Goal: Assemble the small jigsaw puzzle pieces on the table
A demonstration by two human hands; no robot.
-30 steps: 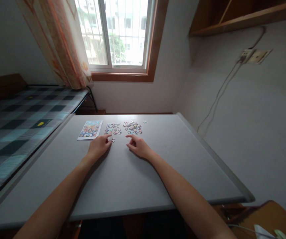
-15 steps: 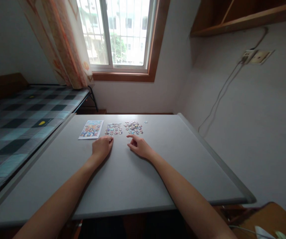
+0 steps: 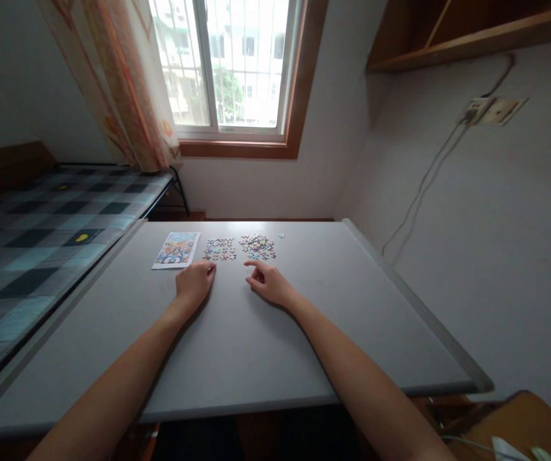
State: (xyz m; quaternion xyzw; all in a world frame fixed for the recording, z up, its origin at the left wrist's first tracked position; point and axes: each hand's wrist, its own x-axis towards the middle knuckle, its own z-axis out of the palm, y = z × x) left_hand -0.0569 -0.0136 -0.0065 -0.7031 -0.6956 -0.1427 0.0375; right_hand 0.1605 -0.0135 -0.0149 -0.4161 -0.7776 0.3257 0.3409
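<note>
and here we are at the pale table [image 3: 256, 346], two bare hands on it, one either side of the middle, with the small puzzle pieces beyond them. the left hand [image 3: 193, 283] lies just on the near side of the spread-out pieces [image 3: 222, 242], its fingertips close under the near left part of that patch. so from that grip, the patch lies away from the body and a touch to the right, and this is the nearer hand to it. the patch runs in loose rows from side to side, across the line of the forearm rather than along it.

the grip itself: thumb and forefinger drawn in narrow, the other fingers curled, and whether a piece sits between the tips, i cannot tell; they are too small and turned away.

over to the right hand [image 3: 268, 283], thumb and forefinger a little apart, a modest gap with nothing to be seen in it. the heaped pieces [image 3: 258, 246] lie straight beyond that hand, just past the forefinger, and one lone piece [image 3: 281, 236] sits off the heap's far right side. the printed picture [image 3: 176, 250] lies flat to the left of the patch, its near right corner close to the left hand's knuckles.
</note>
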